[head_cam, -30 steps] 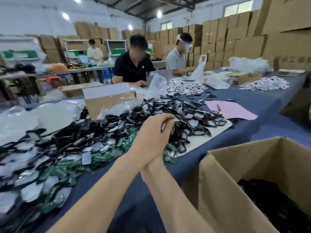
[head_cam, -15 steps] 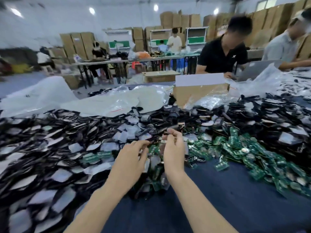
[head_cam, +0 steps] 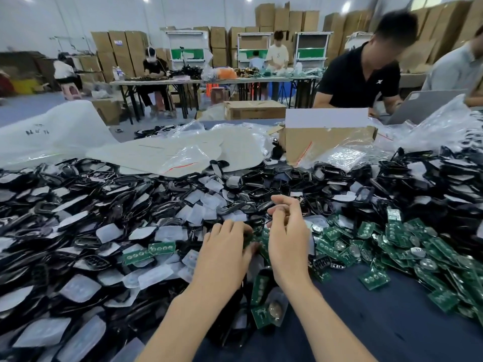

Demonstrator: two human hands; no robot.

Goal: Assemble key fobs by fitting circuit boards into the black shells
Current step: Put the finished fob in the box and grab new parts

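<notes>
A deep pile of black shells (head_cam: 78, 205), many with clear film pads, covers the left and back of the table. Green circuit boards (head_cam: 392, 244) lie heaped at the right. My left hand (head_cam: 224, 254) reaches into the near edge of that heap, with fingertips and thumb pinching a green circuit board (head_cam: 248, 237). Just to its right, my right hand (head_cam: 287, 236) hovers above the boards with loosely curled fingers. I see nothing between them.
Blue cloth of the table (head_cam: 379, 322) shows bare at the front right. A cardboard box (head_cam: 326, 142) and plastic bags (head_cam: 183, 152) lie behind the piles. A person in a black shirt (head_cam: 360, 74) works across the table.
My view has swung left, away from the open carton, onto the piles. My hands have parted. The left one has dropped onto the green boards, and the right one's fingers have loosened.
</notes>
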